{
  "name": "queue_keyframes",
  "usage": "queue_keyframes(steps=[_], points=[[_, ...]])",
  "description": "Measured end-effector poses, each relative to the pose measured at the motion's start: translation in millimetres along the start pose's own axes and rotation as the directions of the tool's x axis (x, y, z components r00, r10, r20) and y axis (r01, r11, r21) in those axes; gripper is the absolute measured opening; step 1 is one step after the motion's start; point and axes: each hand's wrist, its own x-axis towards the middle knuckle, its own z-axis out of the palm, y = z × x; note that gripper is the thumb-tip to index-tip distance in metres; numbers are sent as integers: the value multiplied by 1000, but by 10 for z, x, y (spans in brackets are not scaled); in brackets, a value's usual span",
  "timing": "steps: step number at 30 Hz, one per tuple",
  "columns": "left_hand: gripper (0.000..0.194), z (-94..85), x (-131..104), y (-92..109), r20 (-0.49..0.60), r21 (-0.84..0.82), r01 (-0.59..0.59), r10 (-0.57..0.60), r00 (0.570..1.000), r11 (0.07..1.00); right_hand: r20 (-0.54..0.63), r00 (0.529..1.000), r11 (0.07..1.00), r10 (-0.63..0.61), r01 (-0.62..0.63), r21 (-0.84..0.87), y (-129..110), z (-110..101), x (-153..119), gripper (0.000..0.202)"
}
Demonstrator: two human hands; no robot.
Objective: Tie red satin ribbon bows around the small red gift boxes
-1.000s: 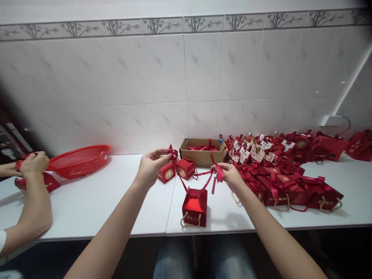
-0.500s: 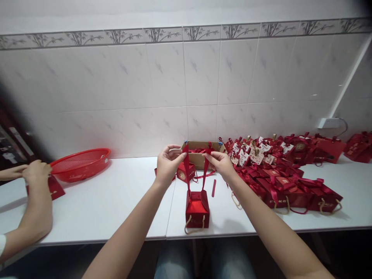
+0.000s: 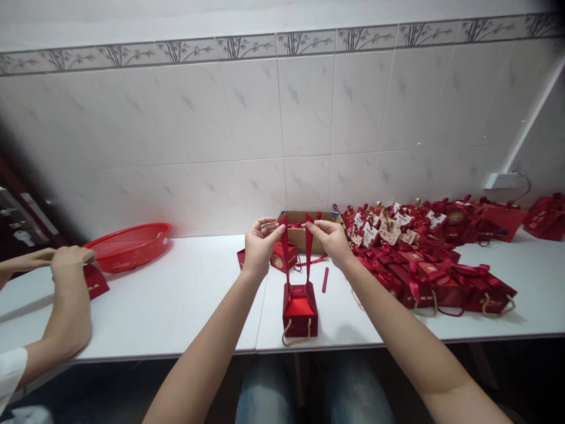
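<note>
A small red gift box (image 3: 301,318) with a beige rope handle stands near the front edge of the white table. Two ends of a dark red ribbon (image 3: 285,253) rise from its top. My left hand (image 3: 263,242) pinches the left ribbon end between thumb and fingers. The right ribbon end is pinched in my right hand (image 3: 329,238). Both ends are stretched upward, side by side and apart. Behind my hands sits an open cardboard box (image 3: 301,240) with red items inside, and another red box (image 3: 282,257) is beside it.
Many red gift boxes (image 3: 441,288) with ribbons and tags crowd the right of the table (image 3: 198,318). A thin red strip (image 3: 325,280) lies right of centre. At left are a red plastic basket (image 3: 132,253) and another person's hands (image 3: 70,265) with a red item.
My hands have come slightly closer together, so the two ribbon ends are more upright and nearer each other. The view has shifted a little. The other person's hands still hold the red item.
</note>
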Motion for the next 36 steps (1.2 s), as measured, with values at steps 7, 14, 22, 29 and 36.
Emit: queue_keyframes(steps=[7, 14, 22, 29, 36], points=[[37, 2, -1, -14, 41, -11, -19, 19, 999, 1000, 38, 999, 995, 3, -6, 96, 23, 0, 13, 33], [22, 94, -45, -96, 211, 116, -45, 20, 977, 992, 209, 973, 982, 99, -129, 135, 48, 84, -38, 33], [34, 107, -19, -169, 155, 216, -190, 159, 975, 958, 353, 903, 894, 244, -350, 278, 116, 28, -43, 28], [23, -84, 35, -253, 475, 225, 317, -388, 790, 921, 499, 824, 859, 269, -440, 263, 120, 36, -53, 34], [21, -285, 74, -217, 558, 261, 426, -495, 666, 867, 625, 780, 991, 38, 49, -122, 43, -198, -43, 28]])
